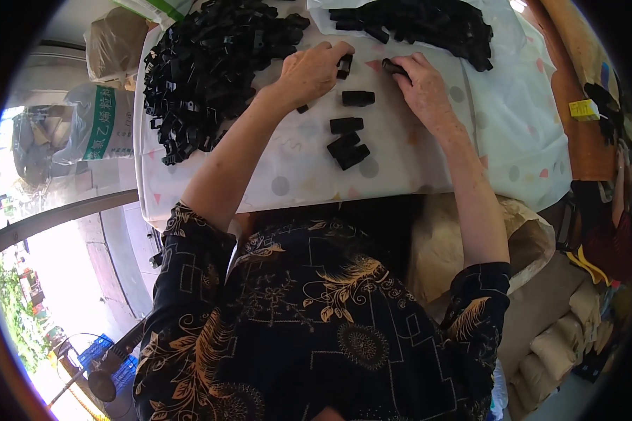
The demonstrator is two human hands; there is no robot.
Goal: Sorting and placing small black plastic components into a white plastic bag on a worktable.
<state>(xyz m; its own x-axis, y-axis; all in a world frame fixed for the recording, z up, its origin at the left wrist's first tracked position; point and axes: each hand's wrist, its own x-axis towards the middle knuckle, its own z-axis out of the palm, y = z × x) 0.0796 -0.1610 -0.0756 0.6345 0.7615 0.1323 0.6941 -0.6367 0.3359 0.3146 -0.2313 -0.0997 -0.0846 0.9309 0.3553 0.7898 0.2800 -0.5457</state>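
My left hand [310,74] is closed, its fingertips on a small black plastic part [344,67] at the table's middle. To its right my right hand [425,91] pinches a black, rounded plastic piece [393,68] between thumb and fingers. The hands are a short way apart. Nearer to me lie several loose black parts, among them a single one [358,98], another [346,125] and a touching cluster [348,149]. A large heap of black parts [203,77] spreads beside my left forearm. Farther off, a second pile of black pieces [428,28] lies on white plastic.
A white patterned cloth [309,186] covers the table. Plastic-wrapped bags [102,123] stand at its left edge. On the right are a brown paper bag [527,238] close to my forearm, a yellow box [584,110] on a wooden surface, and stacked sacks [555,351] on the floor.
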